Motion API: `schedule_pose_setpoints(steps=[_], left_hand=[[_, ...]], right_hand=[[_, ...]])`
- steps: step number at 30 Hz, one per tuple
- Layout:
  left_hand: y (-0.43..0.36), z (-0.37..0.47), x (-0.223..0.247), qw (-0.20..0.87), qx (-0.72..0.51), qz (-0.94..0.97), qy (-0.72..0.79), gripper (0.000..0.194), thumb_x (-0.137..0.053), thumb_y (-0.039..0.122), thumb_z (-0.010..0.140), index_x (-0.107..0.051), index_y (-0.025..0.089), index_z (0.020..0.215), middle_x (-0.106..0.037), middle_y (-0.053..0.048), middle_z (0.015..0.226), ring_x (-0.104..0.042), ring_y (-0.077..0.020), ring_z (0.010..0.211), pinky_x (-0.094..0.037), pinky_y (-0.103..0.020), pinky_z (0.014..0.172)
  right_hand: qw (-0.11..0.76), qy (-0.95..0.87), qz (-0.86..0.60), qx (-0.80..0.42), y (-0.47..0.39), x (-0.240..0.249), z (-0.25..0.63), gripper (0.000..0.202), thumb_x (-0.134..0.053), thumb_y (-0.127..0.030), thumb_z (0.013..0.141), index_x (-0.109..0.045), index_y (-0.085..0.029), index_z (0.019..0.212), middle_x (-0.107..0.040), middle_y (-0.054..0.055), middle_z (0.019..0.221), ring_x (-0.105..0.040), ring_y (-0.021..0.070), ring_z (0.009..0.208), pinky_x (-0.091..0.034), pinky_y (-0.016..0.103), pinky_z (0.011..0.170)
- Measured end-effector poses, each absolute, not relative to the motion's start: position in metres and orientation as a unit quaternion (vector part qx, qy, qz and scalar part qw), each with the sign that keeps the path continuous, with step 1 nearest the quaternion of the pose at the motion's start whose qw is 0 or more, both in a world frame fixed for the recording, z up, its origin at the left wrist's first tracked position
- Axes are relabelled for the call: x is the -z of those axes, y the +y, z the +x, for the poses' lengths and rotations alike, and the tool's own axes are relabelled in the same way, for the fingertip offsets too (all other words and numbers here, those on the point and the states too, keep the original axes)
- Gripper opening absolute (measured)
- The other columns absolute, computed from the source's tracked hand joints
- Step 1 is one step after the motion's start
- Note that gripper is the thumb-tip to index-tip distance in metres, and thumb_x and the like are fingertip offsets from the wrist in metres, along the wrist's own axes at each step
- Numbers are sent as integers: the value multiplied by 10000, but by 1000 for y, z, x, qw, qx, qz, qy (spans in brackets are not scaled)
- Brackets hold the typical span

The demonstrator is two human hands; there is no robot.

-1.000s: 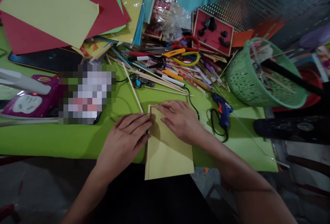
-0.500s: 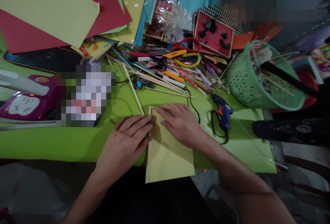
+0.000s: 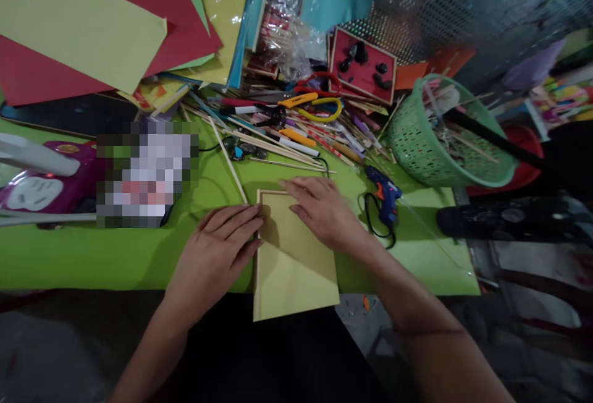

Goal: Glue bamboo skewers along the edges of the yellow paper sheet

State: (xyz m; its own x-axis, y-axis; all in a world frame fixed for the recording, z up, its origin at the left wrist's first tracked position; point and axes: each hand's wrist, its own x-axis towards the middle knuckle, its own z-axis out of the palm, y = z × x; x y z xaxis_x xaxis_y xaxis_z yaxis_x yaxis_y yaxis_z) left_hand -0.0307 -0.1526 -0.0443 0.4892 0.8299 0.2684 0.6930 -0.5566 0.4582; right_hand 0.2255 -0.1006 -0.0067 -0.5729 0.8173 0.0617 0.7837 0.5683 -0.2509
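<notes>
A pale yellow card (image 3: 296,279) lies in front of me, its near end reaching past the table edge. Thin wooden sticks line its left side and its far edge. My left hand (image 3: 215,245) rests flat with fingers stretched out, the fingertips against the left stick (image 3: 257,285). Over the far edge lies my right hand (image 3: 327,211), fingers extended and touching the far stick (image 3: 273,192); part of that edge is hidden beneath it. A loose bamboo stick (image 3: 228,159) runs away from my left fingertips.
A blue glue gun (image 3: 383,193) lies right of the card, its cord curled. Scissors (image 3: 327,109), pens and many sticks are heaped behind. A green basket (image 3: 417,149) stands at right. Coloured paper (image 3: 92,20), a purple power strip (image 3: 60,171) and a blurred-out item occupy the left.
My right hand has slid right along the card's far edge, uncovering more of the stick near the corner. My left hand stays at the left side. The whole view has shifted slightly.
</notes>
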Motion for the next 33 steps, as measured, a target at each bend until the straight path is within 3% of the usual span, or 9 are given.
schedule_pose_setpoints(steps=[4, 9, 15, 22, 33], left_hand=[[-152, -33, 45, 134, -275, 843, 443, 356, -576, 276, 1022, -648, 279, 1371, -712, -24, 1401, -628, -275, 1336, -513, -493, 1123], [-150, -34, 41, 114, -281, 838, 453, 395, -556, 290, 1031, -605, 306, 1423, -737, -29, 1351, -628, -308, 1322, -499, -553, 1114], [-142, -23, 31, 98, -262, 846, 455, 387, -564, 308, 1033, -613, 288, 1417, -717, -34, 1390, -603, -327, 1351, -470, -571, 1136], [-133, -9, 38, 85, -250, 858, 440, 406, -570, 298, 1031, -615, 258, 1432, -705, -46, 1414, -593, -308, 1375, -448, -566, 1164], [-131, -5, 41, 49, -223, 866, 445, 425, -550, 300, 1043, -582, 237, 1462, -679, -80, 1445, -606, -310, 1381, -370, -576, 1198]], right_hand=[[160, -842, -511, -69, -103, -10, 259, 414, -490, -273, 1070, -609, -278, 1466, -680, 111, 1375, -601, 288, 1287, -445, 478, 1052], [218, -807, -547, -51, -119, -6, 293, 350, -479, -243, 1066, -707, -247, 1330, -745, 101, 1206, -651, 266, 1151, -458, 432, 952], [167, -815, -551, -69, -131, 13, 298, 398, -469, -170, 1041, -723, -272, 1329, -754, 85, 1209, -616, 267, 1121, -429, 435, 938], [109, -845, -520, -61, -134, 17, 288, 411, -455, -214, 1071, -656, -256, 1428, -722, 98, 1328, -575, 278, 1203, -408, 446, 971], [86, -850, -516, -56, -132, 20, 284, 424, -457, -230, 1076, -620, -250, 1467, -712, 105, 1336, -567, 291, 1214, -401, 453, 970]])
